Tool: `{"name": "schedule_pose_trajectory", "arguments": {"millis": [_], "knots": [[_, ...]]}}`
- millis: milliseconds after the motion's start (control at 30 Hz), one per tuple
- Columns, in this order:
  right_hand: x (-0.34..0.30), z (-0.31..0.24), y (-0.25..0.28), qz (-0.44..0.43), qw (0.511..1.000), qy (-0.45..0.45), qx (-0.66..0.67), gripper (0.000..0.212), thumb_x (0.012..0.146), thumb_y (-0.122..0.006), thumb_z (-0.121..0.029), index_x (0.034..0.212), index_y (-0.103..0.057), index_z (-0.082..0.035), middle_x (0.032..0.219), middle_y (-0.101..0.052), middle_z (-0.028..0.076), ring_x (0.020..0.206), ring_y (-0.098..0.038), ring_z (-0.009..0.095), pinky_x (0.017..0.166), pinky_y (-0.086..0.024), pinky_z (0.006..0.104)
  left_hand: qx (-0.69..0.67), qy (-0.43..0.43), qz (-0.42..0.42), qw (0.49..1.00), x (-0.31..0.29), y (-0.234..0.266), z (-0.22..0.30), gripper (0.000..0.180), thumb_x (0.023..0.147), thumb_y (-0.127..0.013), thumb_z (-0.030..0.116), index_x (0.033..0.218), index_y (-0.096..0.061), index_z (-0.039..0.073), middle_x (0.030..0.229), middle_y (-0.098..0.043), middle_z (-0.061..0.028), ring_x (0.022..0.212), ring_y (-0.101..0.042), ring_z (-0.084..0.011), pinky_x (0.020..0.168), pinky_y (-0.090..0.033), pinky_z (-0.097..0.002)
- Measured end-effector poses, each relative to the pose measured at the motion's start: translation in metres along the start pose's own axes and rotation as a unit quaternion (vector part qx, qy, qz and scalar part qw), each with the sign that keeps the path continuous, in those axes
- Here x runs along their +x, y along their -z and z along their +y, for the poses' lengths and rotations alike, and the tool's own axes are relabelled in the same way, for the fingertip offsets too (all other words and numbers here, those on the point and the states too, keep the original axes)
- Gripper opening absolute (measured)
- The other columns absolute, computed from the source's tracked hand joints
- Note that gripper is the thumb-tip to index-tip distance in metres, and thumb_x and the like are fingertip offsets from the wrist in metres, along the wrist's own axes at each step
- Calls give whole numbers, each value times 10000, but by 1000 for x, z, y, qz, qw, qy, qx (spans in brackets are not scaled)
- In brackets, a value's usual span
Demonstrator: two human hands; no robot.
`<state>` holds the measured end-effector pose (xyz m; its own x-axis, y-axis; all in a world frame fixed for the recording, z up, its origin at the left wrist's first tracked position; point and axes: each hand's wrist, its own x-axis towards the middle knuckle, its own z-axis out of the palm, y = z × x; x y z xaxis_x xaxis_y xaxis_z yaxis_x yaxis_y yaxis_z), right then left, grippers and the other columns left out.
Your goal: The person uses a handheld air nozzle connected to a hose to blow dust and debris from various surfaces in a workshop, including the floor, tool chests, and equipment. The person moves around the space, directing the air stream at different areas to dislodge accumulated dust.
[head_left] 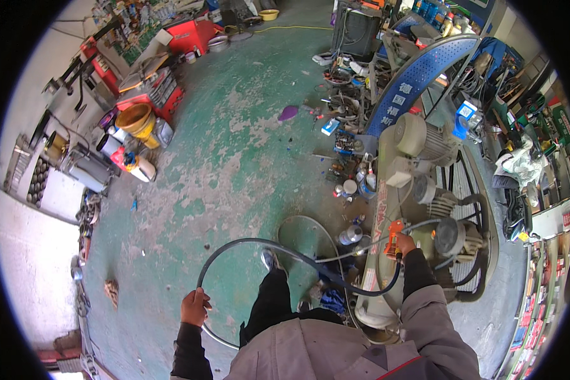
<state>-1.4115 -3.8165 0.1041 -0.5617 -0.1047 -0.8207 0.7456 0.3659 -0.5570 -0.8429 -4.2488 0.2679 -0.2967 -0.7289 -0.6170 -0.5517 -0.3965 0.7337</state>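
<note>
Beside the compressor (418,209), hands (196,307) grip rubber hose (253,244).

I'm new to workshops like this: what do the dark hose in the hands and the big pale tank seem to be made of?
The hose looks like matte dark rubber or soft plastic, since it bends in a wide loop between the left hand and the right hand. The tank looks like cream-painted metal, smooth and rigid, though the paint hides it.

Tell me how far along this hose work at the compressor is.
Already picked up: the dark hose arcs between both hands. In hand: the right hand holds the orange fitting at the air compressor; the left hand grips the hose loop. Whether it is coupled cannot be told; loops still lie on the floor.
</note>
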Motion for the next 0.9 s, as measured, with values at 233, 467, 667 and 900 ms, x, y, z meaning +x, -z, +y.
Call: {"name": "schedule_pose_trajectory", "arguments": {"millis": [233, 467, 667, 900], "knots": [[130, -117, -37, -37, 811, 228, -537, 220, 851, -501, -207, 868, -675, -73, 842, -675, 181, 759, -676, 337, 645, -530, 460, 26, 22, -33, 999, 181, -40, 130, 493, 987, -482, 450, 820, -612, 4, 569, -573, -63, 364, -419, -104, 339, -323, -267], [117, -274, -104, -25, 984, -66, 162, 302, 933, -528, -329, 1116, -534, -89, 952, -655, 226, 847, -676, 426, 744, -542, 648, 51, -29, -90, 994, 318, -94, 315, 493, 986, -474, 452, 810, -600, 9, 569, -561, -50, 378, -413, -106, 358, -323, -265], [179, -422, -120, -4, 973, 55, 224, 313, 883, -588, -374, 959, -548, -73, 751, -600, 131, 609, -598, 286, 622, -547, 502, 69, -21, -60, 996, 432, -152, 430, 483, 984, -483, 452, 786, -582, 23, 556, -542, -46, 377, -404, -107, 352, -315, -265], [355, -567, -124, 96, 995, -9, 9, 295, 844, -641, -386, 862, -528, -114, 680, -525, 97, 570, -563, 290, 572, -511, 510, 123, -72, 11, 990, 542, -215, 574, 469, 984, -513, 413, 777, -614, 4, 591, -580, -59, 441, -518, -128, 396, -378, -283]]}}
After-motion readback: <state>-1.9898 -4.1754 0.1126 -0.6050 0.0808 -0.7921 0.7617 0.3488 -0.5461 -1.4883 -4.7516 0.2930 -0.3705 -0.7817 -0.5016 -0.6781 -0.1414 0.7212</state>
